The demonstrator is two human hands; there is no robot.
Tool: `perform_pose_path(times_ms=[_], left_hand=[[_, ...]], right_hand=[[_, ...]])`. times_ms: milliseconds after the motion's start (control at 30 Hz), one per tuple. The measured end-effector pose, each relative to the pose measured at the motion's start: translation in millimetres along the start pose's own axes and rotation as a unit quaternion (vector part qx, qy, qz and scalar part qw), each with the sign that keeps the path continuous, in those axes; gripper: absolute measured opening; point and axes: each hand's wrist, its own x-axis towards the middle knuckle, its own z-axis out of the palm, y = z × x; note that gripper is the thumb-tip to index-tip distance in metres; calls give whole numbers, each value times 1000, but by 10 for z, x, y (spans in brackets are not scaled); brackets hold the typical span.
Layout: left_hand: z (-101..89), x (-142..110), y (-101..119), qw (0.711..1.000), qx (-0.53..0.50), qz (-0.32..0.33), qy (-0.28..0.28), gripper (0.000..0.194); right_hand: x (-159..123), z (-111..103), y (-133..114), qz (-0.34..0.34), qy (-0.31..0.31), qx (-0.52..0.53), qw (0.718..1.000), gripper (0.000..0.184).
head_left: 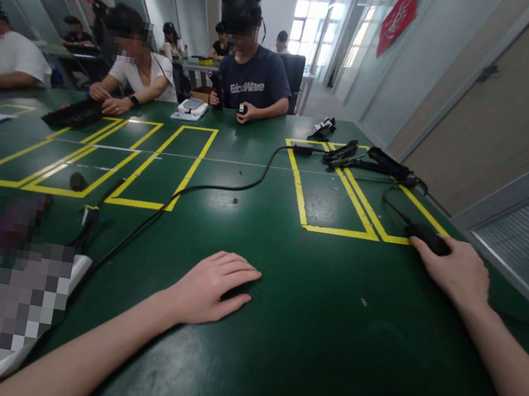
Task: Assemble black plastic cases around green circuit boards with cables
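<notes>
My left hand point(216, 286) rests palm down on the green table point(301, 339), fingers stretched out and holding nothing. At the right, my right hand point(460, 271) has its fingers around a black computer mouse point(429, 239), near the corner of a yellow tape outline point(347, 233). A thin cable runs from the far end of the mouse towards a bundle of black gear point(391, 166). My palm hides part of the mouse.
A black cable point(230, 188) crosses the table from an inline box point(303, 149) to the lower left. A blurred-out device point(12, 311) lies there. Black straps point(340, 151) lie at the back right. Across the table sits a person in a dark shirt point(256, 82), with others further left.
</notes>
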Motion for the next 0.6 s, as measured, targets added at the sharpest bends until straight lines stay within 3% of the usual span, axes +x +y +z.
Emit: perform_pose_path(times_ms=[300, 600], left_hand=[[-10, -3, 5, 1000, -5, -8, -5, 34], [1, -13, 5, 1000, 8, -4, -4, 30]], right_hand=[[-35, -97, -88, 56, 31, 92, 994, 54], [-26, -82, -35, 80, 14, 130, 988, 50]])
